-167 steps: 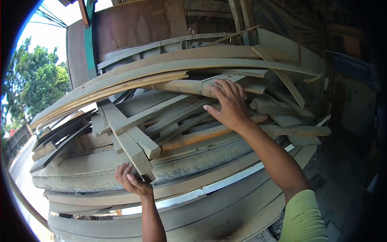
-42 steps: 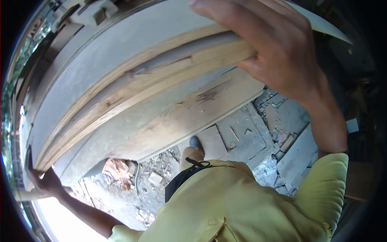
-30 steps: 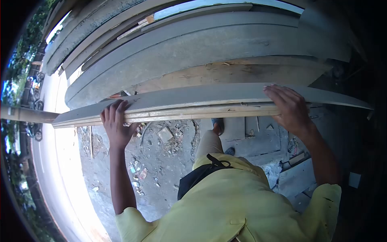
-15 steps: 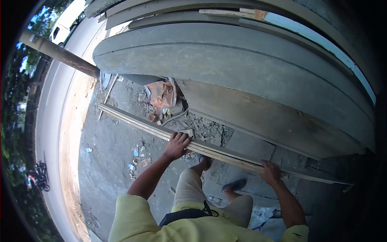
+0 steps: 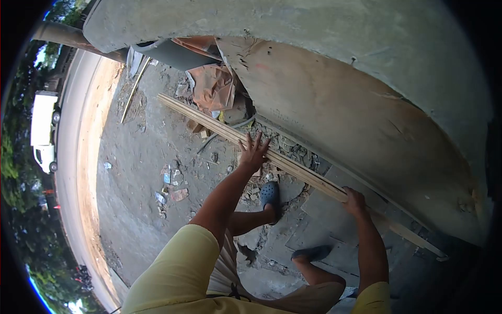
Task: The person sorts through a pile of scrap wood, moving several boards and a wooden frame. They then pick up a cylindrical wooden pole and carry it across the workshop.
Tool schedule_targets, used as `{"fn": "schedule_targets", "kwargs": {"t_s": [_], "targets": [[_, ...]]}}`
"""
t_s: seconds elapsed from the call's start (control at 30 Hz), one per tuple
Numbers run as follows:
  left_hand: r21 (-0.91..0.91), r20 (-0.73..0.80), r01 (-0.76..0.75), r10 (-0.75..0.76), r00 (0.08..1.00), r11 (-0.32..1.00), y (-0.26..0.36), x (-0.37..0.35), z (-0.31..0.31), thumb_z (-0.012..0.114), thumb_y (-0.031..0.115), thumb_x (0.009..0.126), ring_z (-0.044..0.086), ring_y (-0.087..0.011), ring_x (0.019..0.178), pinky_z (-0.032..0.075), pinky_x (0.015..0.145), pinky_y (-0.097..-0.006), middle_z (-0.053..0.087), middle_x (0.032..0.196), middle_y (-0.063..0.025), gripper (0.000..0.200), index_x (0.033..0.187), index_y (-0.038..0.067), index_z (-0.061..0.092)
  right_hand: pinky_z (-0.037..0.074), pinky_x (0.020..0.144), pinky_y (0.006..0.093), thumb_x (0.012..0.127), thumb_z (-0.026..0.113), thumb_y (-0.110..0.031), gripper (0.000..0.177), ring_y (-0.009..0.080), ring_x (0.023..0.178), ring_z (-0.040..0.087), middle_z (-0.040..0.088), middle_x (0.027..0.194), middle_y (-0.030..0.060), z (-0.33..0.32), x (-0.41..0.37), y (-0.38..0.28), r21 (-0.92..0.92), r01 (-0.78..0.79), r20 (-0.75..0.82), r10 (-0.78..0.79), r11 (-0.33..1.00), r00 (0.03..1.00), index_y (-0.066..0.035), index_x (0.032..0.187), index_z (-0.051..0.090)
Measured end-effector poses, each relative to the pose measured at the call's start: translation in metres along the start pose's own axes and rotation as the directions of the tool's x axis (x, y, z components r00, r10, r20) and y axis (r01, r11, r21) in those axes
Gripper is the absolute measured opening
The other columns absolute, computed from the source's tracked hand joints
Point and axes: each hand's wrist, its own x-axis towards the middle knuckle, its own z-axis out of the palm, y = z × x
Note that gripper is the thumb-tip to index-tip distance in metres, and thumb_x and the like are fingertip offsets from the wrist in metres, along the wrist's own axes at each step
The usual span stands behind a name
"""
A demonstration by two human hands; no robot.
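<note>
A bundle of long, thin wooden planks (image 5: 308, 178) slants low across the rubble-strewn ground, from the upper left to the lower right. My left hand (image 5: 254, 153) lies on its middle with the fingers spread wide over the wood. Further right, my right hand (image 5: 355, 201) is wrapped round the same bundle. Its thumb and the underside of the grip are hidden. Just beyond the planks leans a large wooden panel (image 5: 334, 110) beneath a rounded grey concrete-like form (image 5: 293, 23).
Broken bricks and a crumpled orange sheet (image 5: 210, 89) lie beyond the planks. A thin stick (image 5: 135, 90) rests at the left. My feet wear dark clogs (image 5: 270, 198). A road (image 5: 68, 172) with a white truck (image 5: 44, 128) runs along the left; a pole (image 5: 78, 37) stands at the upper left.
The planks have gone down and closer to the leaning panel. My left hand has loosened from a grip to spread fingers, while my right still grips. My body leans further forward.
</note>
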Motion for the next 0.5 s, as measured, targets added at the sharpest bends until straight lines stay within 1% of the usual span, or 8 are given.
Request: {"fn": "schedule_targets", "kwargs": {"t_s": [0.1,0.17,0.2,0.3,0.33,0.37,0.43,0.5], "targets": [[0.005,0.081,-0.004,0.003,0.997,1.000,-0.009,0.025,0.034,0.063,0.051,0.081,0.009,-0.0495,0.140,0.019,0.100,-0.0753,0.009,0.157,-0.0097,0.084,0.149,0.032,0.019,0.050,0.086,0.0447,0.067,0.076,-0.014,0.058,0.0346,0.100,0.062,0.064,0.109,0.0135,0.024,0.034,0.012,-0.036,-0.003,0.044,0.004,0.999,0.999,-0.012,0.120,0.054],[0.034,0.050,-0.017,0.015,0.999,0.999,-0.011,0.039,0.057,0.060,0.052,0.083,0.010,-0.0496,0.140,0.018,0.101,-0.0737,0.009,0.158,-0.0099,0.082,0.150,0.032,0.018,0.050,0.086,0.0446,0.067,0.076,-0.014,0.058,0.0345,0.100,0.062,0.064,0.110,0.0133,0.044,0.053,0.023,-0.021,0.004,0.046,-0.003,1.000,0.999,-0.012,0.121,0.054],[0.007,-0.018,-0.014,0.014,1.000,1.000,-0.011,0.046,0.069,0.062,0.052,0.081,0.010,-0.0471,0.141,0.016,0.103,-0.0732,0.012,0.157,-0.0092,0.081,0.149,0.031,0.022,0.050,0.086,0.0445,0.067,0.076,-0.014,0.059,0.0344,0.100,0.062,0.064,0.110,0.0131,0.051,0.064,0.029,-0.017,0.013,0.021,-0.012,1.000,1.000,-0.013,0.121,0.054],[0.055,0.002,0.003,-0.003,1.000,0.999,-0.007,0.068,0.087,0.061,0.053,0.082,0.010,-0.0471,0.141,0.016,0.104,-0.0719,0.011,0.157,-0.0096,0.081,0.149,0.031,0.021,0.050,0.087,0.0442,0.067,0.076,-0.013,0.059,0.0341,0.101,0.062,0.064,0.110,0.0127,0.069,0.089,0.042,-0.008,-0.002,0.015,0.002,1.000,1.000,-0.013,0.121,0.055],[0.082,0.076,0.013,-0.019,0.997,0.997,-0.003,0.073,0.087,0.054,0.052,0.088,0.009,-0.0493,0.140,0.017,0.104,-0.0710,0.006,0.158,-0.0111,0.076,0.150,0.028,0.018,0.049,0.089,0.0440,0.067,0.076,-0.012,0.059,0.0342,0.102,0.061,0.064,0.111,0.0126,0.072,0.096,0.046,-0.007,-0.012,0.024,0.012,1.000,1.000,-0.012,0.122,0.055],[0.086,0.083,0.010,-0.018,0.996,0.996,-0.004,0.079,0.099,0.054,0.052,0.088,0.009,-0.0493,0.140,0.017,0.104,-0.0710,0.006,0.158,-0.0111,0.076,0.150,0.028,0.018,0.049,0.089,0.0440,0.067,0.076,-0.012,0.059,0.0342,0.102,0.061,0.064,0.111,0.0126,0.075,0.104,0.048,0.000,-0.014,0.029,0.014,1.000,0.999,-0.012,0.122,0.055],[-0.007,-0.019,0.001,-0.001,1.000,1.000,-0.005,0.082,0.123,0.050,0.052,0.090,0.007,-0.0492,0.140,0.017,0.105,-0.0691,0.005,0.158,-0.0108,0.073,0.150,0.023,0.019,0.049,0.089,0.0436,0.067,0.076,-0.012,0.061,0.0345,0.104,0.061,0.063,0.113,0.0133,0.076,0.117,0.053,-0.011,-0.018,0.074,0.019,1.000,0.997,-0.011,0.124,0.053],[-0.007,0.068,0.040,-0.039,0.997,0.999,0.010,0.068,0.103,0.046,0.052,0.092,0.005,-0.0454,0.142,0.016,0.107,-0.0675,0.004,0.158,-0.0104,0.071,0.150,0.020,0.020,0.049,0.090,0.0435,0.067,0.076,-0.012,0.062,0.0349,0.104,0.060,0.063,0.114,0.0143,0.091,0.128,0.061,-0.029,-0.052,0.056,0.053,0.998,0.997,-0.010,0.124,0.053]]}}
